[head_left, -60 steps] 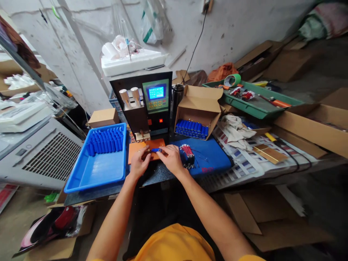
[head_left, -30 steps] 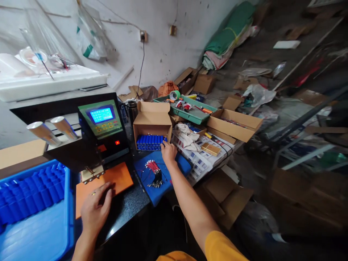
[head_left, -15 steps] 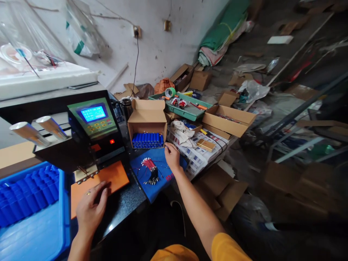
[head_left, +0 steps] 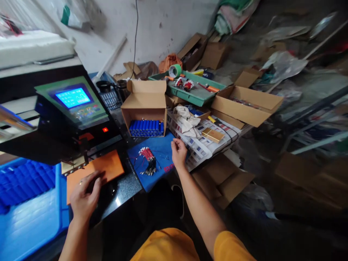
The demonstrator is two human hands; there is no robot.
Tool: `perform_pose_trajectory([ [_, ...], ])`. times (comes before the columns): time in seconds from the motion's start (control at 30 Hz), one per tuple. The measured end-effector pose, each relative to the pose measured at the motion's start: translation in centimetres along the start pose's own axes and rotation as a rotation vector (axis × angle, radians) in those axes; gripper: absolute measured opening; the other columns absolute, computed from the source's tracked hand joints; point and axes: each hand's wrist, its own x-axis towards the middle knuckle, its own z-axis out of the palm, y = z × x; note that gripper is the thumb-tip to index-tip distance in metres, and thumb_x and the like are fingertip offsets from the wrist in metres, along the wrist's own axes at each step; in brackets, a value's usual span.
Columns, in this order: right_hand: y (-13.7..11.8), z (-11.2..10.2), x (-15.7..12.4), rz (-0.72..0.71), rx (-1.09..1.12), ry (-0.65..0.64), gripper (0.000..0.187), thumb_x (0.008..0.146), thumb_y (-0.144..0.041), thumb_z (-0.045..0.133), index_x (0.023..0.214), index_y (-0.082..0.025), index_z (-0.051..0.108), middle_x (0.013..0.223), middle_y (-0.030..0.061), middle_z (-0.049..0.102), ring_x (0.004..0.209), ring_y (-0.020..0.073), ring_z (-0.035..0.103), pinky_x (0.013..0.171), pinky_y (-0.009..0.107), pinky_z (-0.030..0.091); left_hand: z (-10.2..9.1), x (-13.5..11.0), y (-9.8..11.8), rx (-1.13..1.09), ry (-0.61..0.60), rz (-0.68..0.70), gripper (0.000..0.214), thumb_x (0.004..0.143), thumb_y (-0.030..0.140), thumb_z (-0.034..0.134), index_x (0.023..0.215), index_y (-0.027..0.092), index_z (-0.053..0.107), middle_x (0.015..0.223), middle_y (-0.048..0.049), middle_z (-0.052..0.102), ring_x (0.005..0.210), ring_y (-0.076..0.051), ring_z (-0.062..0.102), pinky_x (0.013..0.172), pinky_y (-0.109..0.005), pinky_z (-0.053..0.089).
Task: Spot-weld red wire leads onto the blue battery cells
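My left hand (head_left: 85, 195) lies on an orange board (head_left: 111, 167) in front of a spot-welder-like machine (head_left: 74, 103) with a lit screen; its fingers are stretched out and hold nothing. Over the right side of a blue cloth (head_left: 139, 178), my right hand (head_left: 179, 153) is closed with thumb and fingertips together. What it pinches, if anything, is too small to make out. A bundle of red and black wires (head_left: 149, 161) with white connectors rests on the cloth. Behind it, blue cylindrical battery cells (head_left: 146, 127) lie stacked in an open cardboard box (head_left: 144, 99).
A blue tray (head_left: 58, 195) with rows of blue-wrapped cells stands at the left. To the right are a white plastic basket (head_left: 199, 154), a white cloth (head_left: 187, 121), a green tray (head_left: 198, 95) with tape and tools, and a long cardboard box (head_left: 246, 105).
The view has shifted down and to the right. My right hand has drawn back slightly from the box of cells. My left hand stays on the orange board.
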Motion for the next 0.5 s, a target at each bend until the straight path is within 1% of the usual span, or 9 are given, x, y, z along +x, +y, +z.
perform_pose_trajectory([
  [0.1, 0.2, 0.0, -0.1, 0.004, 0.021, -0.046, 0.031, 0.088, -0.042, 0.056, 0.101, -0.017, 0.066, 0.089, 0.0092, 0.071, 0.080, 0.0202, 0.066, 0.075, 0.033, 0.054, 0.0, 0.3, 0.6, 0.015, 0.019, -0.034, 0.028, 0.089, 0.040, 0.059, 0.102, 0.019, 0.071, 0.098, -0.0070, 0.075, 0.092, -0.022, 0.071, 0.086, -0.035, 0.056],
  [0.2, 0.4, 0.1, -0.1, -0.011, 0.026, -0.078, 0.031, 0.088, -0.043, 0.056, 0.100, -0.017, 0.066, 0.090, 0.0092, 0.072, 0.080, 0.0202, 0.066, 0.075, 0.033, 0.055, 0.1, 0.4, 1.0, 0.022, 0.023, -0.074, 0.030, 0.090, 0.042, 0.057, 0.102, 0.018, 0.070, 0.098, -0.0067, 0.074, 0.091, -0.021, 0.070, 0.084, -0.035, 0.056],
  [0.27, 0.4, 0.1, -0.2, -0.022, 0.026, -0.099, 0.031, 0.088, -0.043, 0.056, 0.100, -0.017, 0.066, 0.090, 0.0095, 0.072, 0.080, 0.0207, 0.067, 0.075, 0.034, 0.055, 0.4, 0.6, 1.6, 0.032, 0.033, -0.064, 0.031, 0.090, 0.043, 0.056, 0.103, 0.017, 0.070, 0.097, -0.0075, 0.074, 0.090, -0.021, 0.070, 0.084, -0.036, 0.055],
  [0.33, 0.4, 0.1, -0.1, -0.033, 0.026, -0.124, 0.030, 0.088, -0.043, 0.056, 0.098, -0.017, 0.067, 0.090, 0.0101, 0.072, 0.081, 0.0211, 0.067, 0.076, 0.034, 0.056, 0.9, 1.0, 2.4, 0.062, 0.025, 0.012, 0.028, 0.091, 0.041, 0.057, 0.101, 0.018, 0.070, 0.095, -0.0079, 0.073, 0.091, -0.022, 0.069, 0.086, -0.038, 0.053],
  [0.37, 0.4, 0.1, -0.1, -0.038, 0.024, -0.136, 0.029, 0.088, -0.043, 0.057, 0.098, -0.017, 0.067, 0.090, 0.0102, 0.072, 0.081, 0.0212, 0.067, 0.076, 0.034, 0.056, 1.3, 1.4, 3.0, 0.080, 0.003, 0.066, 0.026, 0.090, 0.040, 0.058, 0.100, 0.019, 0.071, 0.095, -0.0078, 0.073, 0.092, -0.022, 0.068, 0.088, -0.039, 0.052],
  [0.43, 0.5, 0.1, 0.0, -0.043, 0.015, -0.150, 0.027, 0.088, -0.041, 0.057, 0.096, -0.017, 0.068, 0.091, 0.0102, 0.072, 0.081, 0.0212, 0.067, 0.077, 0.035, 0.056, 2.2, 2.6, 4.1, 0.113, -0.063, 0.160, 0.023, 0.091, 0.038, 0.058, 0.099, 0.022, 0.072, 0.097, -0.0073, 0.074, 0.096, -0.024, 0.067, 0.093, -0.042, 0.048],
  [0.5, 0.5, 0.2, 0.1, -0.040, 0.009, -0.154, 0.025, 0.088, -0.039, 0.057, 0.094, -0.017, 0.068, 0.090, 0.0098, 0.073, 0.080, 0.0211, 0.067, 0.077, 0.035, 0.056, 3.6, 4.1, 5.2, 0.149, -0.148, 0.216, 0.022, 0.091, 0.037, 0.057, 0.099, 0.024, 0.072, 0.098, -0.0071, 0.074, 0.100, -0.026, 0.065, 0.097, -0.045, 0.045],
])
